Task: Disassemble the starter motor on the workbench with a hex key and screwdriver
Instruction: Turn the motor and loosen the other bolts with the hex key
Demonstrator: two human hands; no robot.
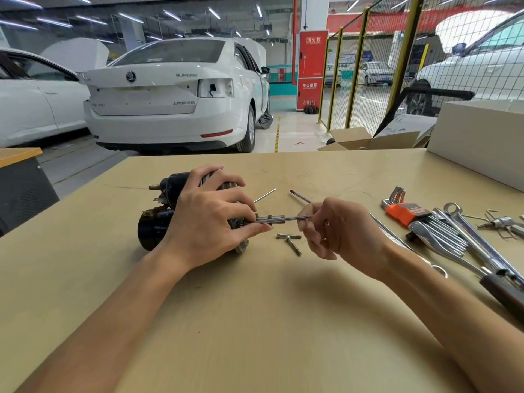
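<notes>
Gripping starter motor (158, 222) with my left hand (209, 219) | right hand (337, 228) pinching long through-bolt (279, 219) at motor's right end

My head camera gives a bright, evenly lit picture. Light comes from rows of ceiling strip lamps (133, 18) overhead, which show as white streaks. The bench (255, 321) is well lit, with a soft, diffuse shadow under my right forearm near its front edge and fainter ones below my left arm. Chrome wrenches (465, 236) by the bench's right edge carry small glints. The white car (175, 95) beyond the far edge is slightly washed out. The wide lens bows straight lines at the frame edges, and my forearms stretch large toward the lower corners. Fine detail is soft throughout.
</notes>
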